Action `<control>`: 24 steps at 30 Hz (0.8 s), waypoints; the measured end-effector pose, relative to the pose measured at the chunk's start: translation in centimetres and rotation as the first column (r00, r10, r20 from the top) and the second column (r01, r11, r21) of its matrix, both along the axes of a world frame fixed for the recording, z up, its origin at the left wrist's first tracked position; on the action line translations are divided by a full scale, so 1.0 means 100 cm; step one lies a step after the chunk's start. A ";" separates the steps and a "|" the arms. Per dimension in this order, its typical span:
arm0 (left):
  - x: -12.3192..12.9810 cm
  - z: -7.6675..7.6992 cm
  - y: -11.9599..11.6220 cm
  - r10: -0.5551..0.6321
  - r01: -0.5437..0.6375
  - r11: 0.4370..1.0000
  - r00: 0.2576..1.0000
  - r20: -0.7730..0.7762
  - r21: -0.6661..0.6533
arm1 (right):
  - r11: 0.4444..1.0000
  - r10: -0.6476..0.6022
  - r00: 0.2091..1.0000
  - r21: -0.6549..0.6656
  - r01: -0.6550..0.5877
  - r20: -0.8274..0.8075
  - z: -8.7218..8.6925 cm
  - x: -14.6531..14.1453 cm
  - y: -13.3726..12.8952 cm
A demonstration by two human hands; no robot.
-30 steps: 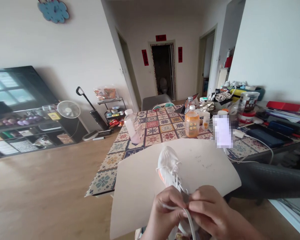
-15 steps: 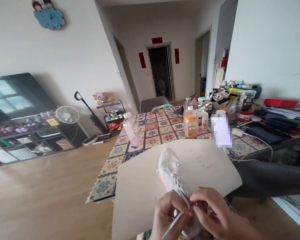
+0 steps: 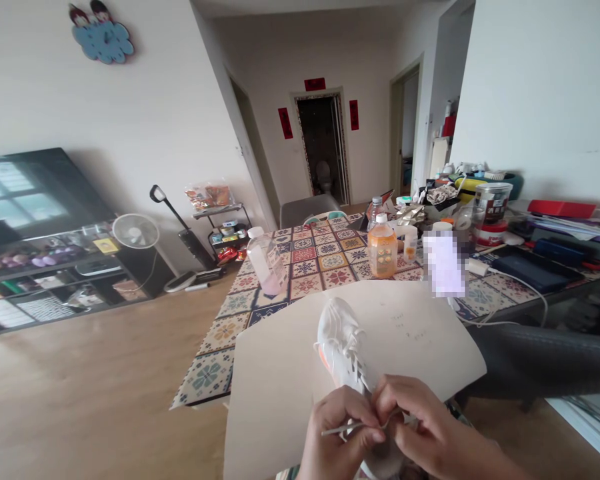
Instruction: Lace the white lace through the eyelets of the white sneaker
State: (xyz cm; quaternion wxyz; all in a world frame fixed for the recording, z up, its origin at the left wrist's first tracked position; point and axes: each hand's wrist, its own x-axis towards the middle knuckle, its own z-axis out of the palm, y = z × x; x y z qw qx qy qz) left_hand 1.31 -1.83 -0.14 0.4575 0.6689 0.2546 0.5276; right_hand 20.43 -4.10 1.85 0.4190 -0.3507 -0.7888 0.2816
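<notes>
Two bare hands worked at six o'clock; my left hand and right hand both pinched narrowly on a thin white shoelace; a white mesh sneaker stood just above them, before a curved cream card sheet.

Pale painted walls and a wood-finish floor noted; low dark shelf unit and pedestal fan stand along the left wall; far doorway, flanked by red paper banners, shows a toilet.
</notes>
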 end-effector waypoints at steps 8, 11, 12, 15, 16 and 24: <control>0.006 -0.003 -0.003 -0.019 0.146 0.882 0.961 0.276 -0.448 | 0.850 -0.025 0.988 0.524 -0.059 0.151 0.009 0.000 0.004; 0.008 0.003 -0.005 -0.017 0.162 0.845 0.960 0.278 -0.509 | 0.811 -0.041 0.994 0.584 -0.028 0.105 0.014 -0.002 0.004; 0.007 0.004 -0.005 -0.013 0.159 0.845 0.961 0.277 -0.511 | 0.815 -0.016 0.997 0.579 -0.032 0.079 0.014 -0.002 0.004; 0.003 0.006 -0.002 0.010 0.131 0.857 0.963 0.270 -0.498 | 0.883 0.064 0.993 0.470 -0.012 -0.095 0.007 0.001 0.009; 0.000 0.007 0.000 0.034 0.113 0.865 0.959 0.282 -0.489 | 0.920 0.080 0.979 0.392 0.001 -0.189 0.003 0.002 0.012; -0.047 0.012 0.034 0.147 0.413 0.795 0.581 0.801 -0.445 | 0.887 -0.061 0.504 -0.278 -0.369 -0.862 -0.013 0.021 0.044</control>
